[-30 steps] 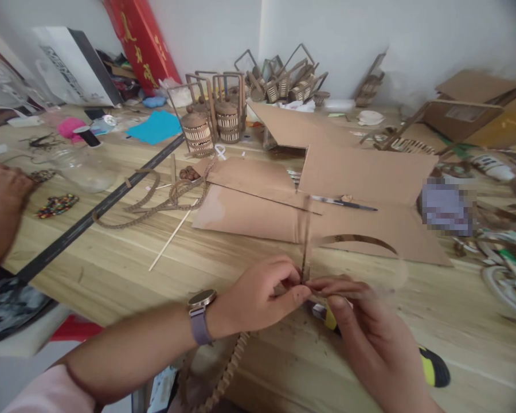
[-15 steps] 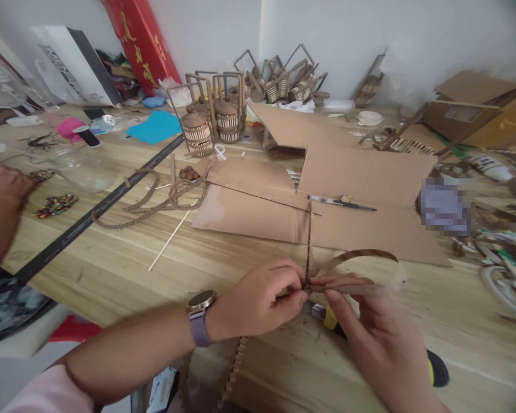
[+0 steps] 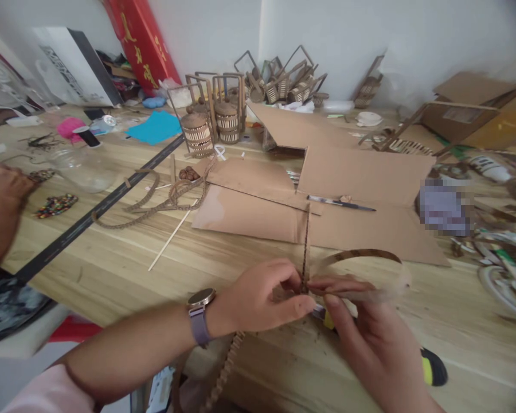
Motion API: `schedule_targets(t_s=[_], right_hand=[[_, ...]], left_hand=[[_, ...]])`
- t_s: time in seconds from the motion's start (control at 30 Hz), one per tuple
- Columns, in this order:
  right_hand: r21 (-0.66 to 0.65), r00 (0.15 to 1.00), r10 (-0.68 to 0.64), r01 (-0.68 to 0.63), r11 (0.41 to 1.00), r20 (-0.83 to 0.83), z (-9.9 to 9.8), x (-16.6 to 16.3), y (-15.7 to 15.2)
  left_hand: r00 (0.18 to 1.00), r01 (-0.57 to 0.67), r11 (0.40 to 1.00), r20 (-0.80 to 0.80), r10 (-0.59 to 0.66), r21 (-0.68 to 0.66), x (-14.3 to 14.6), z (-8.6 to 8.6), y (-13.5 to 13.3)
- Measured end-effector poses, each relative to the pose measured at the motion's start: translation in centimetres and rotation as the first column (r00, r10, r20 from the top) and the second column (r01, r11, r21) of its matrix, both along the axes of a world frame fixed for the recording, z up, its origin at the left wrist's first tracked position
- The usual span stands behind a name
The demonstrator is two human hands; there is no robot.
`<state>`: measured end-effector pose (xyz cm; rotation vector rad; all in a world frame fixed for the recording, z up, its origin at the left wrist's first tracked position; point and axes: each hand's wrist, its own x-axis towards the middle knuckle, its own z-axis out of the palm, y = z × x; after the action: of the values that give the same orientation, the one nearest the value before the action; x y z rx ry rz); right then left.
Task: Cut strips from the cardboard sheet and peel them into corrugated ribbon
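Near the table's front, my left hand (image 3: 269,298), with a watch on its wrist, holds a narrow corrugated cardboard strip (image 3: 305,252) between its fingers, the thumb lifted slightly from it. The strip stands up toward the cardboard sheet, and a toothed length of strip (image 3: 226,370) hangs below my left wrist. My right hand (image 3: 376,332) pinches a thin brown strip (image 3: 361,252) that loops back behind the fingers. Both hands meet where the two strips come together; the exact contact is partly hidden. Beneath my right hand lies a yellow and black tool (image 3: 434,367), mostly covered.
Flattened cardboard (image 3: 365,172) with a pen (image 3: 339,203) on it lies ahead. Small lidded baskets (image 3: 198,135) stand behind. Coiled strips (image 3: 150,201) and a thin stick (image 3: 169,238) lie left. Another person's hand (image 3: 2,183) is at the far left near beads (image 3: 55,205).
My left thumb has moved away from the pinch and stretched toward my right hand. The upright corrugated strip has shifted slightly left, and the toothed length below has swung left.
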<state>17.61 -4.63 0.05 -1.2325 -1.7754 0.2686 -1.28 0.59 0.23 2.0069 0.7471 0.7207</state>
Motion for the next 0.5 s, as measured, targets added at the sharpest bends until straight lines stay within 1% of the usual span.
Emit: schedule_targets(t_s=[0.13,0.27,0.37,0.5], right_hand=[[0.026,0.998,0.014,-0.016,1.0,0.059,-0.1,-0.13,-0.02],[0.095,0.982,-0.018,0.0,0.995,0.188,-0.39,0.11,0.26],[0.128,0.969,-0.016,-0.017,0.992,0.248,-0.44,0.2,0.36],[0.187,0.949,-0.019,-0.043,0.981,0.316,-0.4,0.06,0.28]], left_hand=[[0.998,-0.037,0.999,-0.056,0.036,-0.026,0.1,-0.12,0.07],[0.993,-0.041,0.995,-0.112,0.03,-0.094,0.19,-0.26,0.02],[0.993,-0.05,0.99,-0.111,0.035,-0.134,0.24,-0.26,-0.11],[0.991,-0.064,0.991,-0.124,0.049,-0.12,0.34,-0.21,-0.28]])
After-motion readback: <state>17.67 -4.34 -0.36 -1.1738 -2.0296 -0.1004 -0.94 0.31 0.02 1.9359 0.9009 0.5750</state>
